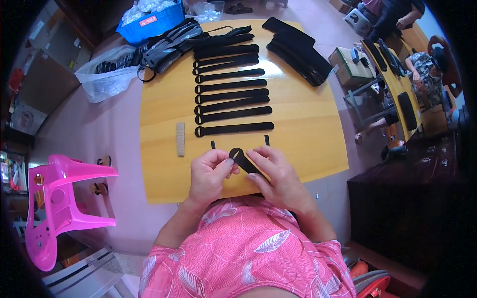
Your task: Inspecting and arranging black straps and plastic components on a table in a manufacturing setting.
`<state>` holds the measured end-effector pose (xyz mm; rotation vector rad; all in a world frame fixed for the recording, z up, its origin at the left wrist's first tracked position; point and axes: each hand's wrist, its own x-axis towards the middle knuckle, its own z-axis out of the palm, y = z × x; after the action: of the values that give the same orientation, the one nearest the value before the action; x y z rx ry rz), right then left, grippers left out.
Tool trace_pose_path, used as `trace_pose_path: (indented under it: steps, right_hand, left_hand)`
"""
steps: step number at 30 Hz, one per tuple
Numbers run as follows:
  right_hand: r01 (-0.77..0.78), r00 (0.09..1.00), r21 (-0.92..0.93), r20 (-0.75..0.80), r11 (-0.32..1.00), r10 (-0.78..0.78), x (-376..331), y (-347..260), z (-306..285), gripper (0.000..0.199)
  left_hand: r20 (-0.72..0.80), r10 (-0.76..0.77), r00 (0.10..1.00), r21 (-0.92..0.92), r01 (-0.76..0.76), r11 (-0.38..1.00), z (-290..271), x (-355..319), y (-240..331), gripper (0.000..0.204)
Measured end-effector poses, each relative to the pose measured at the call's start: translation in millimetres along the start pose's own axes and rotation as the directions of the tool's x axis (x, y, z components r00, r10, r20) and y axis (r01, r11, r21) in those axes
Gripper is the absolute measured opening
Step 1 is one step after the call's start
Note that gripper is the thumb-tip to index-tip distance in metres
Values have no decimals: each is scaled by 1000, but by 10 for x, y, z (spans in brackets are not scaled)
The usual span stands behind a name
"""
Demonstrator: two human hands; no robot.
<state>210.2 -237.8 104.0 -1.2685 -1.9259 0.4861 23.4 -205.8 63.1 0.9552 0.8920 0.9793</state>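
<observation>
Both hands hold one black strap [242,160] with a rounded looped end, just above the near edge of the yellow wooden table [308,129]. My left hand [211,175] pinches the strap's rounded end between thumb and fingers. My right hand [276,174] grips the strap's length from the right. Beyond the hands, several flat black straps [231,94] lie in a neat column, rounded ends to the left. Two small black marks [213,144] sit on the table just ahead of the hands.
A grey ridged strip [180,139] lies left of the column. Stacked black pieces [298,49] sit far right, bundled straps [169,44] far left. A blue basket [151,22], a clear bag [107,74] and a pink plastic stool [59,198] stand left. Other people sit at another table [397,84].
</observation>
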Motion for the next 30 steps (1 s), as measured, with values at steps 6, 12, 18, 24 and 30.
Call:
trace_pose_path:
  steps: [6, 12, 18, 24, 30]
  right_hand:
    - [-88, 996, 205, 24, 975, 85, 13, -73, -11, 32]
    - [-103, 995, 264, 21, 959, 101, -35, -19, 25, 29]
    - [-140, 990, 280, 12, 950, 143, -41, -13, 32, 22]
    - [-191, 981, 156, -7, 969, 194, -29, -4, 25, 13]
    - [-137, 990, 109, 60, 985, 131, -49, 50, 38, 11]
  left_hand:
    - [141, 45, 989, 69, -55, 996, 165, -117, 111, 8]
    - [203, 82, 976, 144, -112, 983, 152, -74, 60, 8]
    - [191, 75, 979, 253, -122, 960, 189, -57, 39, 5]
    - [330, 451, 829, 511, -559, 653, 211, -5, -1, 8]
    - [433, 482, 762, 509, -648, 567, 196, 12, 54, 11]
